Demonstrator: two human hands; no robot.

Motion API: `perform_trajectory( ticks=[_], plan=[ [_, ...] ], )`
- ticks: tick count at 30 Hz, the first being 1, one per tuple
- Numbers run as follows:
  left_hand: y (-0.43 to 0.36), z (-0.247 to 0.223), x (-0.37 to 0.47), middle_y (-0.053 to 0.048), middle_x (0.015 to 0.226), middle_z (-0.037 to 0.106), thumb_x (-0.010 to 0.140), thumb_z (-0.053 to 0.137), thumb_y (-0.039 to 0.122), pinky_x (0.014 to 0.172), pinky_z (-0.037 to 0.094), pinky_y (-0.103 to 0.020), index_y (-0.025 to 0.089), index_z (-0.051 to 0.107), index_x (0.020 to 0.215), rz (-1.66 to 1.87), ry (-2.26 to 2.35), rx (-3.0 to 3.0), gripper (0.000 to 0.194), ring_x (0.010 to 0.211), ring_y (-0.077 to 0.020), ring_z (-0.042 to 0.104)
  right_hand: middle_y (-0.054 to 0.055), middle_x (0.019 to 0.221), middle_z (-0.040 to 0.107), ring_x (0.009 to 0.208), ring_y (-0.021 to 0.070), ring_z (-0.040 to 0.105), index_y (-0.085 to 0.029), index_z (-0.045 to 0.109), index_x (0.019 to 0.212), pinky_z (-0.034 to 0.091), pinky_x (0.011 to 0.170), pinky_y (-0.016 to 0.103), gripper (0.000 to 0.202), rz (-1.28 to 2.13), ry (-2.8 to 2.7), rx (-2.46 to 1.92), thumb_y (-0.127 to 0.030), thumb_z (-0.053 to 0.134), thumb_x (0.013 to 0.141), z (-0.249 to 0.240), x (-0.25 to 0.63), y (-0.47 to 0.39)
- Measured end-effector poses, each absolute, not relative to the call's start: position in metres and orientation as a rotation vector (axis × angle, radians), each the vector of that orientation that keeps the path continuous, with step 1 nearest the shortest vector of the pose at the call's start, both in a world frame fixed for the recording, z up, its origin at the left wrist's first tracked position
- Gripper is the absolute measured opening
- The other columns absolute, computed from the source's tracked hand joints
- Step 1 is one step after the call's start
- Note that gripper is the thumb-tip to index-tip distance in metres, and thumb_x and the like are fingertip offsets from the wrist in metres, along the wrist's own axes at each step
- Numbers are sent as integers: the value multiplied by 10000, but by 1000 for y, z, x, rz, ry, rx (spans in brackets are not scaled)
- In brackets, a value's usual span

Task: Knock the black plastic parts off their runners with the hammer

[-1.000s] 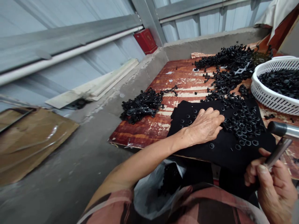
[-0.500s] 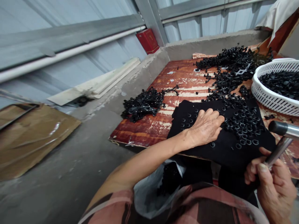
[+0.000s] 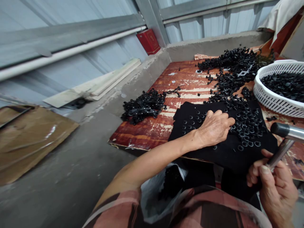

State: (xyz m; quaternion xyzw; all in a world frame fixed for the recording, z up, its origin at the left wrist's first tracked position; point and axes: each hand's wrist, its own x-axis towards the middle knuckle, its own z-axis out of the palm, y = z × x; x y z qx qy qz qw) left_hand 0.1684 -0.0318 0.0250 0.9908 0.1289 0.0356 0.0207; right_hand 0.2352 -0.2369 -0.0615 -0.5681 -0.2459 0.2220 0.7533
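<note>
My left hand is over a black cloth at the front of the table, its fingers curled down and pressed together. Whatever the fingertips hold, if anything, is out of sight behind the knuckles. Small round black pieces with ring-like rims are heaped just right of that hand. More of these pieces sit spaced out in rough rows on its left. At the lower right, my right hand is closed around the metal shaft of a hammer; the black-tipped head points left.
A white slotted basket full of black pieces stands at the right. Tangled black parts form a big pile at the back and a smaller pile at the left of the worn reddish table. A concrete ledge borders the back.
My left hand has shifted a little to the right over the cloth, toward the heaped pieces. My right hand keeps its grip on the hammer. The view has moved slightly.
</note>
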Motion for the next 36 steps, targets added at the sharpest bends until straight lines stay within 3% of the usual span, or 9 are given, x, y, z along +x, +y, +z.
perform_trajectory(
  ticks=[6,13,25,32,36],
  plan=[
    [-35,37,119,-15,819,582,929,453,230,732,296,-358,201,589,832,221,500,3064,170,818,-185,473,-35,679,540,504,128,501,-246,578,1218,444,406,267,279,490,-521,-1244,-280,593,941,-59,235,-237],
    [-57,30,76,-41,833,568,914,434,159,731,272,-379,190,564,774,15,592,3062,193,814,-202,430,-36,672,551,490,141,524,-252,578,1225,446,406,284,296,452,-555,-1297,-280,599,932,-58,234,-236],
    [-44,27,104,-62,941,582,946,455,288,747,294,-366,180,575,957,188,511,3083,162,892,-215,441,-25,680,551,499,146,523,-235,582,1216,450,401,281,296,423,-537,-1314,-281,606,925,-55,234,-235],
    [-43,25,118,-63,925,573,947,380,173,728,271,-378,178,560,887,24,478,3129,190,887,-221,439,-34,670,550,466,133,507,-246,586,1216,439,373,272,293,456,-548,-1257,-273,601,925,-59,237,-236],
    [-43,26,119,-66,934,587,957,385,195,732,274,-377,176,560,896,44,459,3125,186,887,-221,446,-28,682,553,489,137,533,-242,590,1225,451,398,275,293,429,-575,-1282,-265,593,934,-56,235,-238]
  ],
)
